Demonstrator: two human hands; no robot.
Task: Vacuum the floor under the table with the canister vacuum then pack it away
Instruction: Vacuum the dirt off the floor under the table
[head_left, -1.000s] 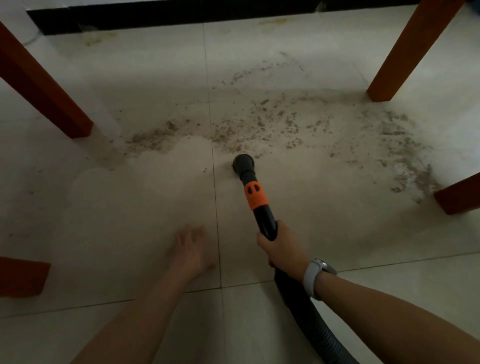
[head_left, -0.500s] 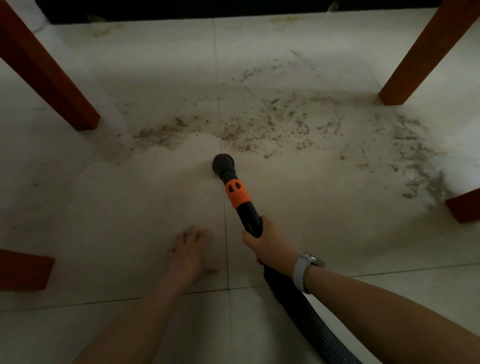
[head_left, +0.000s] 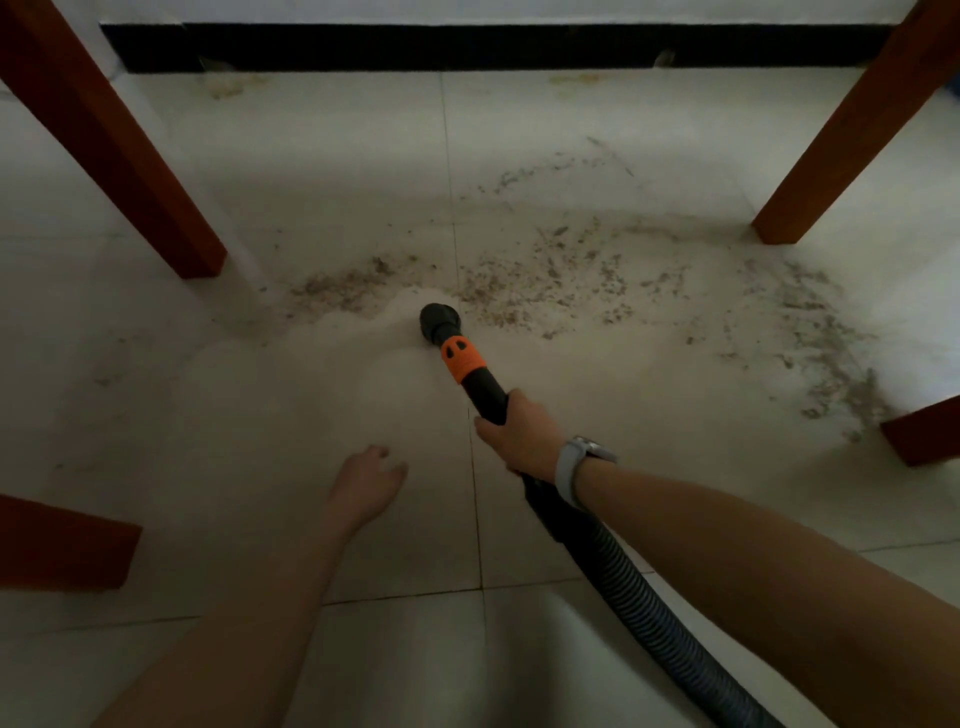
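My right hand (head_left: 522, 434) grips the black vacuum wand just behind its orange collar (head_left: 460, 358). The round black nozzle (head_left: 438, 319) sits on the pale tiled floor at the near edge of a band of brown dirt (head_left: 550, 283). A ribbed black hose (head_left: 639, 618) trails from the wand back under my right forearm to the lower right. My left hand (head_left: 363, 486) rests on the tiles, fingers spread, left of the wand. The canister itself is out of view.
Red-brown table legs stand at the far left (head_left: 109, 140), far right (head_left: 841, 135), near right (head_left: 922, 431) and near left (head_left: 62, 545). A black skirting board (head_left: 493, 47) runs along the back wall. More dirt (head_left: 826, 343) spreads toward the right legs.
The nozzle has slid left along the near edge of the dirt band. My view has shifted, showing more of the back wall. My left hand stays on the floor.
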